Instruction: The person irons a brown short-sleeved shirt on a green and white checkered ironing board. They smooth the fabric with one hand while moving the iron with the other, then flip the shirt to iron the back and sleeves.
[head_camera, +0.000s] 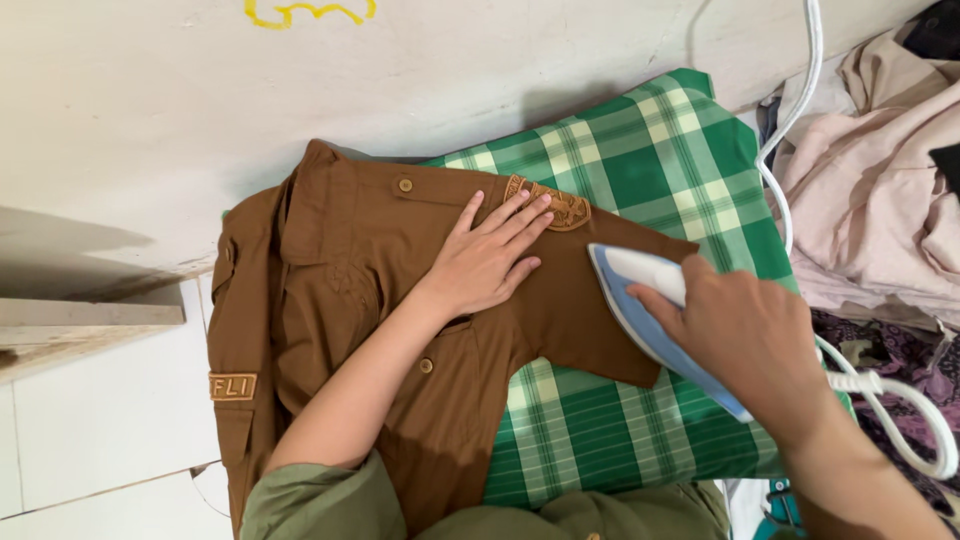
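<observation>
The left hand (487, 258) lies flat on a brown uniform shirt (400, 330); its fingers (520, 222) are stretched out and a little spread, they press on the cloth and hold nothing; the fingertips reach an embroidered badge (555, 205) at the top of the short sleeve. The right hand (745, 335) is closed around the handle of a white and blue iron (640, 300); the fingers wrap over the top, so the grip looks firm, although the underside of the handle is hidden. The point of the iron rests on the end of the sleeve, just beside the left hand. The shirt is spread on a green checked cloth (650, 170) which covers the ironing surface; the body of the shirt hangs to the left, toward the white wall (150, 110). A white cord (790, 150) runs from the back of the iron, up along the right edge, and makes a loop near the wrist. A pile of pale pink clothes (880, 210) lies to the right.

I think the main danger is a burn; the tip of the iron is near the left fingers, and a short push forward could bring the hot plate against them. The badge could also be scorched if the iron rests on it; the loop of cord could catch the wrist and pull the iron crooked, which would press a crease into the sleeve.
</observation>
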